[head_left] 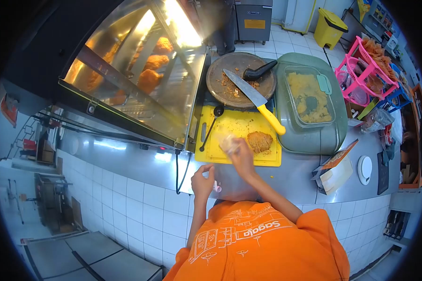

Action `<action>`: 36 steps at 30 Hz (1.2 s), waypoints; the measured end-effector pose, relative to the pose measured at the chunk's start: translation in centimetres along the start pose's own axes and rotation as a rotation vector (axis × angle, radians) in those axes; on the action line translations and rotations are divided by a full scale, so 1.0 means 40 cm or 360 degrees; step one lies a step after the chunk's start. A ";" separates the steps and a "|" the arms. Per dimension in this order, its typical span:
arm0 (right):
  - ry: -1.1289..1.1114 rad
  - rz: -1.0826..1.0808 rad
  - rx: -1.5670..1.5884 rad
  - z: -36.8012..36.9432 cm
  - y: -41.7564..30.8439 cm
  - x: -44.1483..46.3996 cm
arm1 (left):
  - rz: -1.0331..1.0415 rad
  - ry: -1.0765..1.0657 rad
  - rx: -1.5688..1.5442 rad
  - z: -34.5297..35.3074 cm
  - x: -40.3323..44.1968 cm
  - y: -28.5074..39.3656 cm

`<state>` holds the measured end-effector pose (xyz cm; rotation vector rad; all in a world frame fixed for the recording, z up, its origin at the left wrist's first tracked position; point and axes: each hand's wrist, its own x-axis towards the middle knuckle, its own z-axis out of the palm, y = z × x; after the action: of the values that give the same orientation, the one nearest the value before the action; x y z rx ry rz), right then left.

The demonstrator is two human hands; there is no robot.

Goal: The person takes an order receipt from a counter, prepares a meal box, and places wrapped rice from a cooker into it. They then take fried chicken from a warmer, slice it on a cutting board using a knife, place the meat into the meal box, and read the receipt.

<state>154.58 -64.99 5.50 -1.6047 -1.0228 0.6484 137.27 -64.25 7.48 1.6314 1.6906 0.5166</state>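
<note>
My right hand (242, 160) is closed around a pale, crumpled thing (228, 143), blurred, above the yellow cutting board (216, 152). Just right of that hand, a browned, crusted piece of fried food (259, 142) lies on the board among crumbs. My left hand (203, 181) hovers by the counter's front edge with its fingers curled in; whatever they may hold is hidden. Beside it shows a small pinkish-white roll (217, 187). A long black spoon (211, 126) rests along the board's left side. Across the stone mortar's rim lies a knife (248, 89), its yellow handle reaching over the board.
The stone mortar (214, 84) holds crumbs and a black pestle (260, 71). A clear tub of yellow mash (309, 98) sits on a green box (286, 136). To the left stands a lit glass food warmer (126, 100). A paper box (335, 175) and pink rack (361, 70) are at right.
</note>
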 end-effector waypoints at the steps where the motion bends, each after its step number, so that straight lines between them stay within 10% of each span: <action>1: 0.0187 -0.0173 -0.0245 -0.031 0.000 0.023 | -0.0007 0.0014 0.0008 0.003 0.002 -0.009; 4: 0.0644 -0.0506 -0.0815 -0.173 0.008 0.155 | 0.0005 0.0016 0.0046 0.016 0.017 -0.008; 13: 0.0030 -0.0331 -0.1136 -0.265 0.093 0.326 | 0.0133 0.0116 0.0464 0.149 0.117 0.061; 23: -0.0467 -0.0074 -0.0483 -0.256 -0.007 0.001 | 0.0313 0.0023 0.0511 0.098 0.130 0.039; 36: -0.0837 0.0232 -0.1016 -0.202 -0.048 -0.174 | 0.0297 0.0047 0.0435 0.112 0.126 0.049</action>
<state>157.37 -74.88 8.94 -2.1309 -1.6239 0.9339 142.16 -59.97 4.83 2.0003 1.6976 0.4136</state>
